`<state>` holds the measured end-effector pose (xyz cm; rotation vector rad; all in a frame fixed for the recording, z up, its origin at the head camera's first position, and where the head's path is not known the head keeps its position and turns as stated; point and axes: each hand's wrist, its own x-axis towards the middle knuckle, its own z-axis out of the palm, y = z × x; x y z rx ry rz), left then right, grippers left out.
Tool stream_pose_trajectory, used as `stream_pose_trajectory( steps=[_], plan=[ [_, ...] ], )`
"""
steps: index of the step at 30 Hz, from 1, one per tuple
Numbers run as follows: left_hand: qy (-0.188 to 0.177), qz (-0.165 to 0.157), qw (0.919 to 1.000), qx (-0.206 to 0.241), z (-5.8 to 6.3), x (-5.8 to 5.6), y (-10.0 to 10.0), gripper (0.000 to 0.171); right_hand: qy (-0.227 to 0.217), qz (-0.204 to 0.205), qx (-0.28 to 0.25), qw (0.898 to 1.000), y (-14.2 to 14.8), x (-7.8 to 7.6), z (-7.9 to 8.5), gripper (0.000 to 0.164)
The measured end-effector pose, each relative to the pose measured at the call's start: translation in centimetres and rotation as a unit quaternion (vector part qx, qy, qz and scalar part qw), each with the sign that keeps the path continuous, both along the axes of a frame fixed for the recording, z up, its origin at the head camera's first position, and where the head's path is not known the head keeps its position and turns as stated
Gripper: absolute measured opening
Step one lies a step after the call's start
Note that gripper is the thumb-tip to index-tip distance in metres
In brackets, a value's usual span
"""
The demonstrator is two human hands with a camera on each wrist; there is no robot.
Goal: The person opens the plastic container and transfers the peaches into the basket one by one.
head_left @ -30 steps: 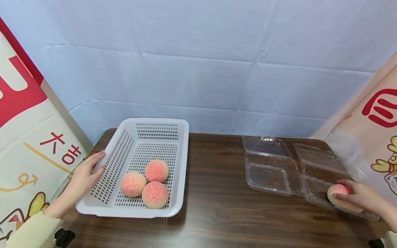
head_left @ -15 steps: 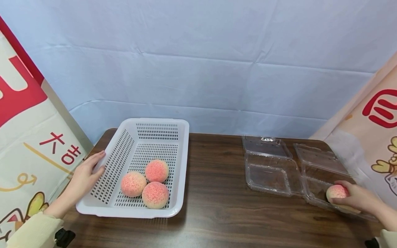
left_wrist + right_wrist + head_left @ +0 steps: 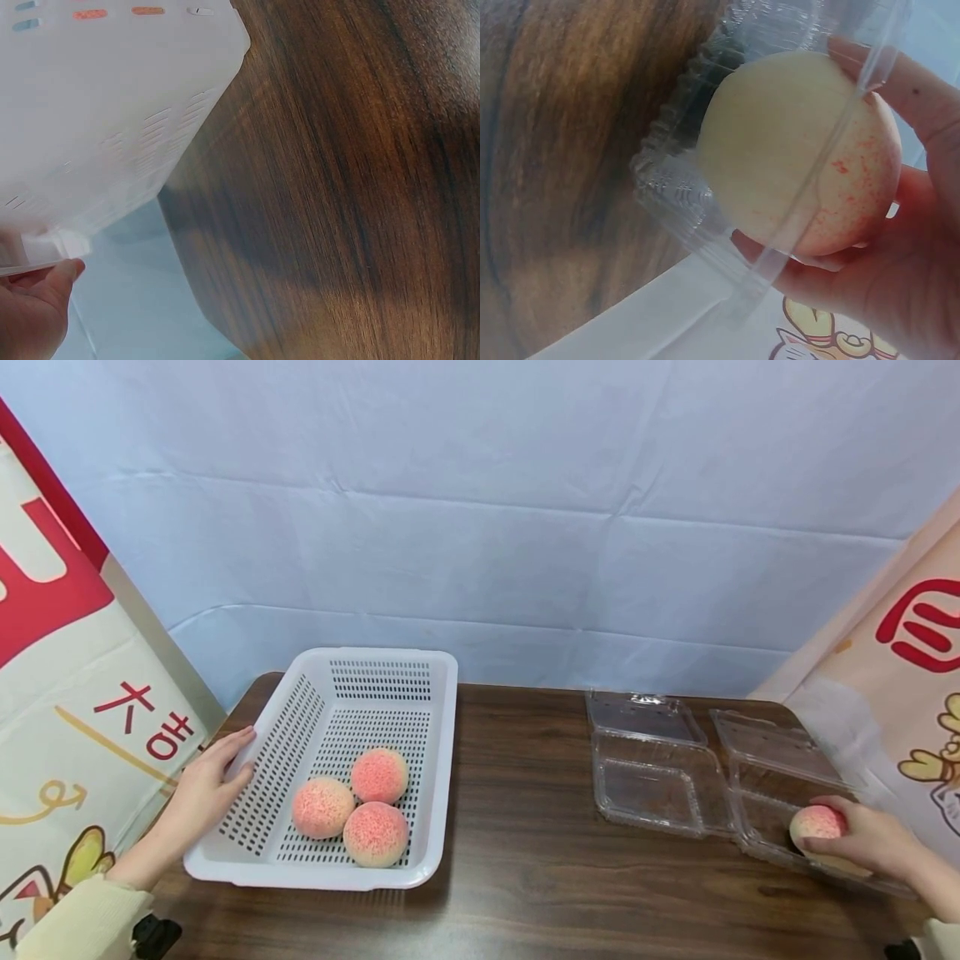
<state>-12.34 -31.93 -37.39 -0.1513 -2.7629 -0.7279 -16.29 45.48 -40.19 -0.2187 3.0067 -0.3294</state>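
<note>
My left hand (image 3: 206, 781) grips the left rim of a white plastic basket (image 3: 444, 760), its thumb toward the inside. The left wrist view catches the hand's edge at the rim (image 3: 34, 268). Three round peaches lie together in the basket, one (image 3: 379, 775) behind the other two. At the far right, my right hand (image 3: 873, 835) holds a pink and cream peach (image 3: 795, 157) low inside the front half of a clear clamshell box (image 3: 765, 852). Seen from the right wrist, thumb and fingers curve around this peach, with the clear wall crossing in front of it.
A second clear clamshell box (image 3: 652, 821) stands opened just left of the first, their edges meeting. Both lids lie back toward the white cloth (image 3: 525, 568). Brown wooden table (image 3: 517, 827) spans between basket and boxes. Printed banners flank both sides.
My right hand has shifted slightly left and lower with the peach, settling it into the clear box, and has held nearly still over the last half second. The left hand and basket stay put.
</note>
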Motion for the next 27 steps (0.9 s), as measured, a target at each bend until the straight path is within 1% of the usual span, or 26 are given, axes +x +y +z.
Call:
stream_pose_trajectory(
  steps=[5, 9, 12, 19, 27],
  plan=[
    [0.000, 0.001, 1.0000, 0.001, 0.0, 0.0, -0.1, 0.048, 0.025, 0.005, -0.003, 1.000, -0.3, -0.2, 0.8, 0.062],
    [-0.001, 0.002, 1.0000, 0.001, -0.1, 0.0, -0.1, 0.048, 0.021, 0.002, 0.001, 1.000, -0.7, -0.4, 1.6, 0.067],
    [-0.002, 0.002, 1.0000, 0.001, -0.1, 0.0, -0.1, 0.048, 0.026, -0.001, 0.002, 1.000, -1.0, -0.6, 2.1, 0.069],
    [-0.001, 0.001, 1.0000, 0.001, -0.1, -0.1, -0.1, 0.048, 0.037, 0.006, 0.003, 0.999, -1.5, -1.0, 2.6, 0.069],
    [-0.001, 0.002, 1.0000, 0.000, -0.1, -0.1, -0.1, 0.048, 0.062, 0.018, -0.002, 0.998, -1.9, -1.4, 3.0, 0.066]
  ],
)
